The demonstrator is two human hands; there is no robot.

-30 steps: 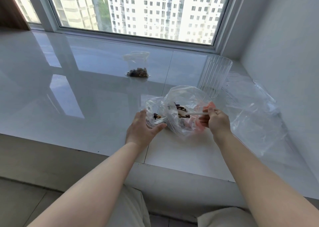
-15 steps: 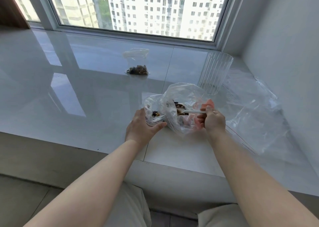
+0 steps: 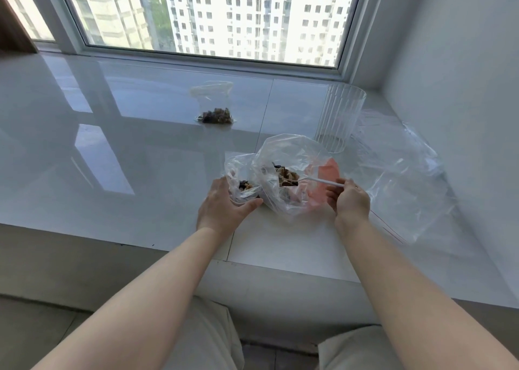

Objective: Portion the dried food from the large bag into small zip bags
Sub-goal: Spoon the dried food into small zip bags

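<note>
The large clear bag [image 3: 295, 150] with a pink label lies on the white sill, dark and tan dried food [image 3: 286, 176] inside it. My right hand [image 3: 349, 198] pinches a white plastic spoon [image 3: 323, 181] whose bowl reaches into that food. To the left, my left hand [image 3: 224, 209] grips a small zip bag [image 3: 241, 178], holding it upright against the large bag; some dried food sits in its bottom. Another small zip bag [image 3: 214, 102] with a portion of food stands farther back.
A ribbed clear cup [image 3: 341, 116] stands behind the large bag. Crumpled clear plastic bags [image 3: 398, 178] spread to the right near the wall. The sill's front edge [image 3: 196, 253] runs below my hands; the window frame is at the back.
My right hand has drawn back slightly to the right with the spoon. My left hand stays on the small bag. The camera view shifted a little.
</note>
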